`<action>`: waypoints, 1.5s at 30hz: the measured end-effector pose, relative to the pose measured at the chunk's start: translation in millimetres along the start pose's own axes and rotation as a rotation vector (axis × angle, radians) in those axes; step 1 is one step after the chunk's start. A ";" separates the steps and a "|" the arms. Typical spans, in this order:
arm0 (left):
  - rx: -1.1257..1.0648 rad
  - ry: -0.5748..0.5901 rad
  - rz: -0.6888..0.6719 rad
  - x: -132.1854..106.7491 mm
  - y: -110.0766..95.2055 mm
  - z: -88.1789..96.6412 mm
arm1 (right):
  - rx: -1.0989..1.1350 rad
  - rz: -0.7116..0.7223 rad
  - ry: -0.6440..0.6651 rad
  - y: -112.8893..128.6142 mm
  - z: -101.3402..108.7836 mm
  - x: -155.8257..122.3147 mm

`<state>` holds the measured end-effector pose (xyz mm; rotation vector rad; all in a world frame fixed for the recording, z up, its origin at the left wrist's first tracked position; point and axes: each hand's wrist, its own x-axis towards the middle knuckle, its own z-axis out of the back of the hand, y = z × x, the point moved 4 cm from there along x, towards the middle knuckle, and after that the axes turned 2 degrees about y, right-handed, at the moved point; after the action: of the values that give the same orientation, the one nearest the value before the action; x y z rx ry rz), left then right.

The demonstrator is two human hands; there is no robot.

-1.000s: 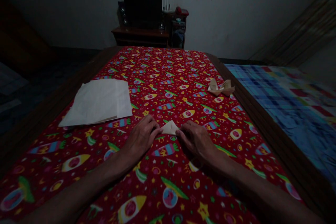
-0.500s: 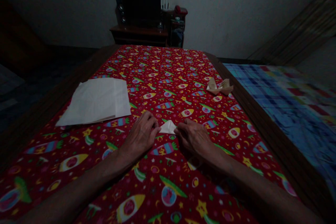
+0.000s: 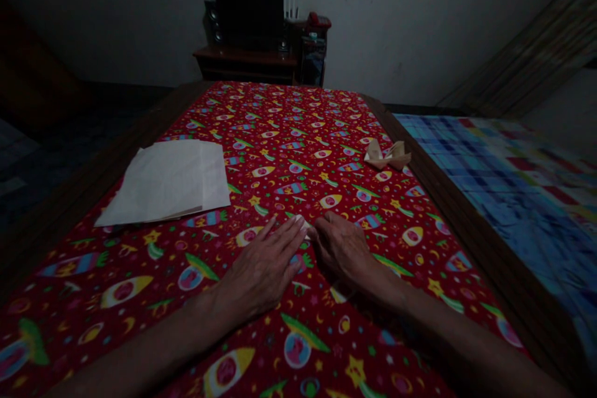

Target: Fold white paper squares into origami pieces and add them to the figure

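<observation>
A small folded piece of white paper (image 3: 306,224) lies on the red cloth in front of me, mostly covered by my hands. Over its left part my left hand (image 3: 265,264) rests flat with the fingers stretched out, fingertips on the paper. My right hand (image 3: 339,245) is closed at the paper's right end, its thumb and fingers pinching it. Off to the left lies a stack of white paper sheets (image 3: 170,177). Near the table's right edge stands a folded tan paper shape (image 3: 387,155) with raised points.
The red patterned cloth (image 3: 298,137) covers a long table with dark wooden edges (image 3: 433,180). At the far end, a monitor (image 3: 248,12) and speakers stand on a brown desk (image 3: 245,59) by the wall. A blue checked surface (image 3: 457,168) is on the right.
My left hand has gone from pinching the paper's left corner to lying flat over it, with fingers straightened. My right hand stays at the right end. The view has shifted slightly.
</observation>
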<state>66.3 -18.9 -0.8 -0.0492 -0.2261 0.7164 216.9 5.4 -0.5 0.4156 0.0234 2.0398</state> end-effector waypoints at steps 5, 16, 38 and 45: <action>0.025 -0.004 0.029 -1.3 -2.6 5.1 | -0.057 -0.019 0.000 4.5 1.4 -2.8; 0.116 0.021 0.095 -20.5 10.2 9.9 | -0.060 0.291 0.168 7.6 14.9 -39.4; 0.124 -0.083 0.097 3.4 13.9 12.0 | 0.065 0.340 0.134 26.9 8.1 -8.2; 0.053 -0.081 0.110 -3.9 22.3 21.1 | 0.052 0.334 0.108 14.9 9.3 -19.2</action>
<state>44.4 -5.3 16.3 0.0178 -0.2839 0.8345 215.3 -19.9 5.8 0.3593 0.0770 2.3936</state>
